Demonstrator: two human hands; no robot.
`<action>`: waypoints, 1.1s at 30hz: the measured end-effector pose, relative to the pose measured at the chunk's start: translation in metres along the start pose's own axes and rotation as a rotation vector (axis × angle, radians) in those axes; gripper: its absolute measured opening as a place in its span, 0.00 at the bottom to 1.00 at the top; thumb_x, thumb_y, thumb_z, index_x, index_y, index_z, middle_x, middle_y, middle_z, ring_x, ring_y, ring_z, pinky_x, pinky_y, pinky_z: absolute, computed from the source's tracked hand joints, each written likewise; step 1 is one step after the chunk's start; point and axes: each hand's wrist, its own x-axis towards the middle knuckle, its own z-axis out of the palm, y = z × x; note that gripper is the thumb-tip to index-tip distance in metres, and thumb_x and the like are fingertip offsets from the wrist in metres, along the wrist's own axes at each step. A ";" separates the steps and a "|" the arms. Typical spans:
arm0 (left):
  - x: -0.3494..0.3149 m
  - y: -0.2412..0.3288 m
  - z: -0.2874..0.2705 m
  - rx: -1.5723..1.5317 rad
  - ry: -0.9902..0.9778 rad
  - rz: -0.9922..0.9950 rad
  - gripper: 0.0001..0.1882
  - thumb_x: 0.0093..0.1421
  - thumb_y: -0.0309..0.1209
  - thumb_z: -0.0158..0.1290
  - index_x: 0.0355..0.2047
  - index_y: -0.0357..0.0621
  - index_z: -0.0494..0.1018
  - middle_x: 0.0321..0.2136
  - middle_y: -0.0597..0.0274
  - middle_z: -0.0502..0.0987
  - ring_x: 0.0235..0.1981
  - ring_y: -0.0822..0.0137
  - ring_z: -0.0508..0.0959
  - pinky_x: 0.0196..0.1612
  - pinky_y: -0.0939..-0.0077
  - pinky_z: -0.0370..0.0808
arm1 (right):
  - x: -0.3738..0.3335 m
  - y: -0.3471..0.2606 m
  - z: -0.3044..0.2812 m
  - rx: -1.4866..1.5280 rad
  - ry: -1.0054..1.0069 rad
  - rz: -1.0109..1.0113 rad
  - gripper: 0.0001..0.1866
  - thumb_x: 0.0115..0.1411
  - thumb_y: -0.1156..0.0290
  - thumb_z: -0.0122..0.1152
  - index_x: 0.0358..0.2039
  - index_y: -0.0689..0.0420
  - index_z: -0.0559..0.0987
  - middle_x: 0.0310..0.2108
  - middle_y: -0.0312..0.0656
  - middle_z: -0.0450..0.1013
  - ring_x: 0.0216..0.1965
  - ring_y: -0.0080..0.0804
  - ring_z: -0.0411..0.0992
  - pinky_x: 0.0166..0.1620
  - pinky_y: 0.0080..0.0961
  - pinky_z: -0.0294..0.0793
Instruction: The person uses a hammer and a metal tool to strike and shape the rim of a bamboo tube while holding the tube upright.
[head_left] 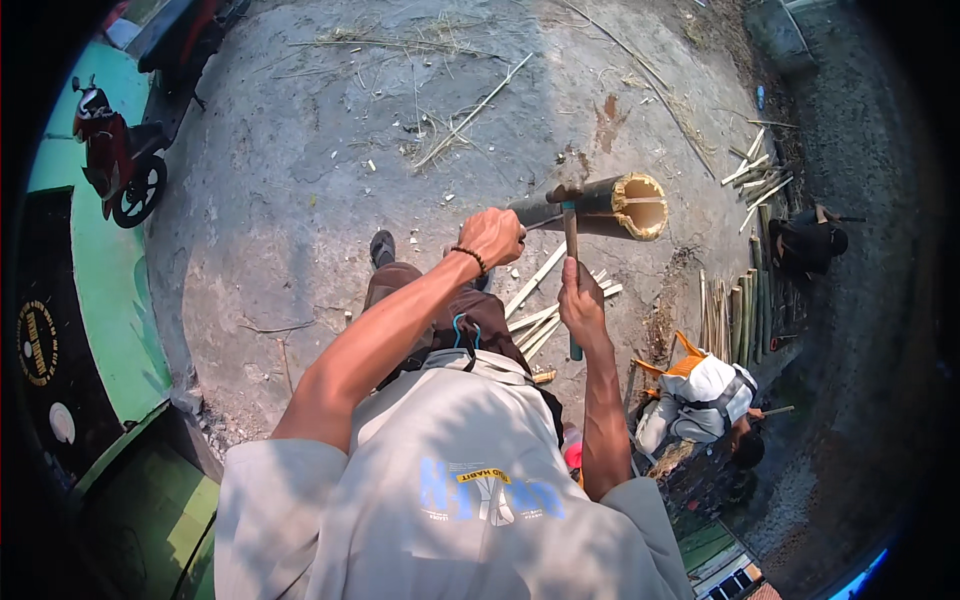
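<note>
My left hand (492,240), with a beaded bracelet at the wrist, is closed in a fist beside a thick, dark bamboo tube (597,222). A thin, blade-like edge shows between the fist and the tube; the rest of what it grips is hidden. The tube's cut end faces right, with a rough pale rim and a hollow inside. My right hand (582,308) is wrapped round the handle of a hammer (571,235). Its head lies over the tube's upper side in this view; whether the two touch, I cannot tell.
Pale bamboo strips (540,280) lie on the concrete by my legs, with more split lengths (745,310) at right. Two people (705,395) crouch there. A parked motorbike (120,160) stands at far left. Loose sticks (475,112) and shavings litter the ground ahead.
</note>
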 end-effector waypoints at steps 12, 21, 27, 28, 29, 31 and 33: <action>-0.023 -0.006 -0.002 -0.074 0.026 0.001 0.10 0.48 0.35 0.58 0.31 0.49 0.84 0.25 0.44 0.80 0.28 0.42 0.82 0.34 0.51 0.79 | -0.033 -0.018 -0.001 -0.005 -0.001 0.122 0.27 0.74 0.46 0.39 0.26 0.55 0.67 0.17 0.32 0.63 0.16 0.19 0.57 0.20 0.22 0.57; -0.013 -0.007 -0.009 -0.080 0.033 -0.006 0.11 0.50 0.34 0.58 0.32 0.45 0.84 0.29 0.42 0.82 0.32 0.42 0.83 0.37 0.53 0.80 | -0.055 -0.091 -0.048 0.837 0.237 -0.181 0.27 0.72 0.43 0.41 0.34 0.59 0.65 0.15 0.30 0.55 0.16 0.16 0.56 0.19 0.18 0.54; -0.006 -0.035 0.011 -0.047 0.150 0.022 0.10 0.49 0.35 0.58 0.32 0.49 0.84 0.25 0.43 0.80 0.29 0.40 0.81 0.34 0.51 0.79 | -0.040 -0.034 0.002 0.354 -0.133 0.406 0.25 0.74 0.47 0.41 0.28 0.55 0.68 0.15 0.27 0.56 0.14 0.14 0.54 0.16 0.19 0.53; -0.004 -0.036 0.001 -0.037 0.124 0.030 0.10 0.49 0.35 0.58 0.32 0.49 0.84 0.25 0.43 0.80 0.29 0.40 0.81 0.34 0.51 0.79 | -0.036 -0.063 -0.013 0.470 -0.062 0.310 0.25 0.74 0.46 0.41 0.30 0.56 0.68 0.16 0.28 0.56 0.14 0.14 0.53 0.16 0.18 0.53; -0.016 -0.033 -0.006 -0.037 0.093 0.014 0.11 0.49 0.35 0.59 0.32 0.49 0.84 0.26 0.43 0.80 0.30 0.40 0.81 0.35 0.51 0.79 | -0.041 -0.091 -0.030 0.580 -0.014 0.216 0.25 0.74 0.46 0.41 0.31 0.56 0.67 0.16 0.29 0.55 0.15 0.13 0.53 0.16 0.17 0.52; -0.014 -0.027 -0.007 -0.051 0.067 -0.007 0.11 0.49 0.34 0.59 0.32 0.47 0.84 0.27 0.42 0.81 0.31 0.41 0.82 0.36 0.52 0.80 | -0.049 -0.114 -0.047 0.861 0.123 0.048 0.25 0.74 0.49 0.40 0.33 0.60 0.68 0.17 0.31 0.60 0.17 0.14 0.59 0.19 0.16 0.56; -0.014 -0.022 -0.009 -0.062 0.041 -0.025 0.11 0.49 0.33 0.59 0.32 0.45 0.83 0.28 0.41 0.81 0.32 0.42 0.83 0.37 0.53 0.81 | -0.047 -0.085 -0.029 0.866 0.206 -0.175 0.25 0.74 0.50 0.41 0.31 0.61 0.69 0.17 0.37 0.62 0.16 0.21 0.61 0.20 0.23 0.60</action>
